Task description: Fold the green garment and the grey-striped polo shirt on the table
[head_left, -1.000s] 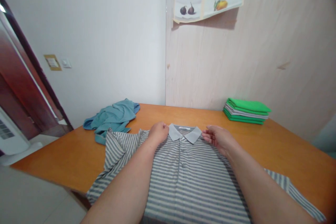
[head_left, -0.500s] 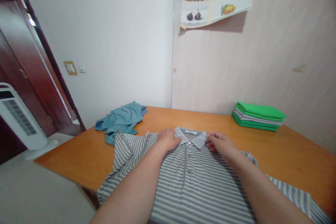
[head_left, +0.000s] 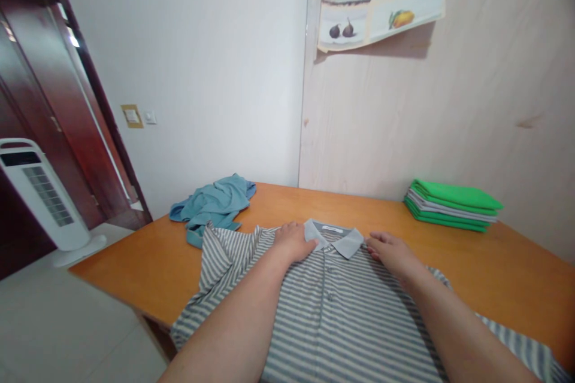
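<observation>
A grey-and-white striped polo shirt [head_left: 341,311] lies face up on the orange wooden table [head_left: 494,269], its collar pointing away from me. My left hand [head_left: 294,240] lies flat on the shirt's left shoulder beside the grey collar [head_left: 335,238], fingers stretched out and touching the collar edge. My right hand [head_left: 392,251] lies flat on the right shoulder, fingers pointing towards the collar. Neither hand grips anything. The left sleeve [head_left: 220,248] is rumpled.
A crumpled teal garment [head_left: 213,200] lies at the table's far left corner. A stack of folded green and grey shirts [head_left: 451,203] sits at the far right by the wall. A white tower fan [head_left: 42,200] stands on the floor at left.
Both hands went from loosely curled at the collar to lying flat on the shirt's shoulders. My view has shifted left, so the fan now shows.
</observation>
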Available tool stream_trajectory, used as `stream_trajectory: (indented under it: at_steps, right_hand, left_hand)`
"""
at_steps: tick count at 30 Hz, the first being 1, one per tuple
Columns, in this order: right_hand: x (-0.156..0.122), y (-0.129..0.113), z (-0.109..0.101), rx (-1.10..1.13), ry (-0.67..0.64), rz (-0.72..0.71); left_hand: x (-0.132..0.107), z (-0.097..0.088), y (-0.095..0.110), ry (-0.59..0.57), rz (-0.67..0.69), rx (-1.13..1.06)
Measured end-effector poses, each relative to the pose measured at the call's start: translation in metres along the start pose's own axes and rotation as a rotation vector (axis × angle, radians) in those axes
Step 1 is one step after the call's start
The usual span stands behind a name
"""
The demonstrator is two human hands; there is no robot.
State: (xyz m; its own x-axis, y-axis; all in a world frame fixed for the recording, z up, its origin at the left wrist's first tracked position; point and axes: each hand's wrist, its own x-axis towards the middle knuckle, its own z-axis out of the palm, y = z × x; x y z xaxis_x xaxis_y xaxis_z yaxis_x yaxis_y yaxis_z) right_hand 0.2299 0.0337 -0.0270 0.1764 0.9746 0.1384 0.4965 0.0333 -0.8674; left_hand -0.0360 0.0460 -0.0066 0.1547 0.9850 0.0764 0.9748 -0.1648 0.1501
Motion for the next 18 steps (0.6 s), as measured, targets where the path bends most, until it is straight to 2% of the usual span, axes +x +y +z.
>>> stream_trajectory:
  at_steps: [4, 10, 18]
  right_hand:
    - [0.003, 0.004, 0.004, -0.168, 0.015, -0.099]
    - [-0.003, 0.002, 0.014, -0.504, -0.057, -0.261]
    - [-0.007, 0.002, 0.021, -0.426, 0.000, -0.266]
  left_hand:
    - [-0.003, 0.000, 0.002, 0.024, 0.003, -0.009]
    - [0.000, 0.008, 0.001, 0.053, 0.006, -0.022]
    - [0.006, 0.016, -0.002, 0.090, -0.004, -0.038]
